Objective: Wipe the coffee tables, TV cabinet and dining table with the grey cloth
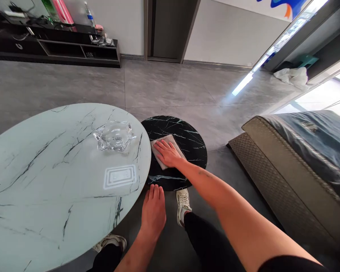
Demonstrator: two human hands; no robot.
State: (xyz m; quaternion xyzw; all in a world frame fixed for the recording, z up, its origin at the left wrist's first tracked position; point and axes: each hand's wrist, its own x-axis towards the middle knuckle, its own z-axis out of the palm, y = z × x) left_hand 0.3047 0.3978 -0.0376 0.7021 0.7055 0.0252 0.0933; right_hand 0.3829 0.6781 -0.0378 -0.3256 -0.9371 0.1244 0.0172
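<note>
My right hand [167,153] lies flat on a folded beige cloth [174,141], fingers stretched out, pressing it against the black marble-patterned round side table [187,136]. At that table's near rim is my left hand [153,207], its fingers extended side by side with the tips at the edge. Its thumb is hidden, and nothing shows in it. Left of both hands, a larger white marble-patterned table [82,158] carries a clear, star-shaped glass ashtray or bowl [115,136]. A bright rectangular pattern [119,176], apparently a light reflection, shows on its surface.
A beige sofa or bed edge [283,170] with a dark plastic-like cover stands at right. Along the back wall runs a low black cabinet [65,47] with a bottle [89,15] on it. My shoes [183,204] are on the grey tiled floor [170,87].
</note>
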